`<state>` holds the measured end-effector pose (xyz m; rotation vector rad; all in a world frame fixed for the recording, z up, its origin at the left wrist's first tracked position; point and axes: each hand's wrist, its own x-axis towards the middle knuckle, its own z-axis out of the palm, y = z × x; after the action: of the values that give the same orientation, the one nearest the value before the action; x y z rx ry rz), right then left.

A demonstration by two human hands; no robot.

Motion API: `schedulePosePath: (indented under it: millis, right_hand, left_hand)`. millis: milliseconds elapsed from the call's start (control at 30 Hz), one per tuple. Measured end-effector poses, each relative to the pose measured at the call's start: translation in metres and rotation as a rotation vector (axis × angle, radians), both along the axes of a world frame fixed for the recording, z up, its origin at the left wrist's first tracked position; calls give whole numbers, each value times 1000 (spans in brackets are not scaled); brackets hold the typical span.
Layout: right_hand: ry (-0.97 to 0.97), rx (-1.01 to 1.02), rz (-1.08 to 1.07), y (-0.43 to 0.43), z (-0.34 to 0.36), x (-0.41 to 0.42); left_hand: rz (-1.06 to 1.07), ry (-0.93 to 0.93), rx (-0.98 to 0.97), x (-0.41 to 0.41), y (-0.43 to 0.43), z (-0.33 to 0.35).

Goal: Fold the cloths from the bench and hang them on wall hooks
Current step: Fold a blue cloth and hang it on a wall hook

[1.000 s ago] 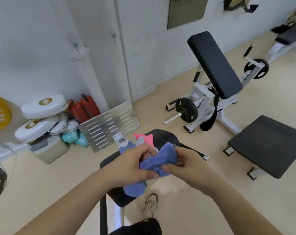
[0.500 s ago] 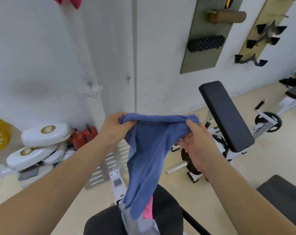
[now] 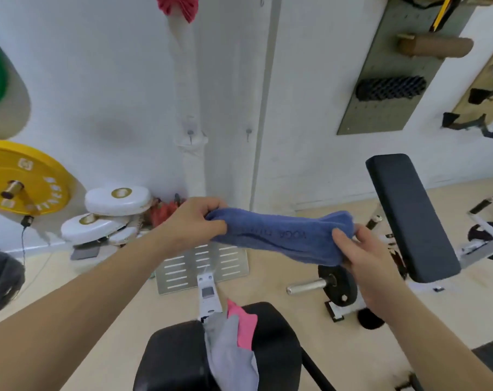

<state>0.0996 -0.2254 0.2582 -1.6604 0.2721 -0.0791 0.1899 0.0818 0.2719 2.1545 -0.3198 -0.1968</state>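
Note:
A blue cloth (image 3: 279, 235) is stretched level between my two hands, folded into a narrow band. My left hand (image 3: 191, 224) grips its left end and my right hand (image 3: 361, 255) grips its right end. Below them, a grey cloth (image 3: 228, 351) and a pink cloth (image 3: 243, 324) lie on the black bench (image 3: 172, 359). On the white wall ahead are two small hooks (image 3: 190, 134) (image 3: 248, 132). A red cloth (image 3: 177, 5) hangs higher up at the top edge.
A yellow weight plate (image 3: 22, 176) and white pads (image 3: 115, 197) sit at the left by the wall. A slotted metal plate (image 3: 203, 263) lies on the floor. An inclined black bench (image 3: 409, 215) with a small barbell plate (image 3: 337, 286) stands at the right. A pegboard (image 3: 386, 66) holds rollers.
The blue cloth was bunched low over the bench, then lifted and hanging long from both hands. It is now folded shorter and held level. My view has tilted up toward the wall.

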Motion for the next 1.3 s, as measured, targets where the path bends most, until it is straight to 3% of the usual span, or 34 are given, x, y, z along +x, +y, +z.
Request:
schedulePosePath:
  millis: [133,233,533,667,767,933,1300]
  right_hand:
    - [139,-174,102,-9,-57,-55]
    - [255,-272,262,-8,-92,-98]
    - [529,-162,649,1,-133,-191]
    - [651,-143,641,-6,-133,-200]
    - [651,-187,605,-8,-138,-195]
    - [575,-302,346,-3,-174,-158]
    - [540,-403,240,39,-253,13]
  left_hand:
    - [-23,82,188,-60,21,-66]
    - [-39,175,214,-114,39,-106]
    - [-195,435,177,-238,58,-140]
    - [-301,601,144,-253,57,-134]
    - [-308,622,188,-247,47,-142]
    - [-86,518,277,-204,41,-187]
    - [191,516,297,-48,38,-293]
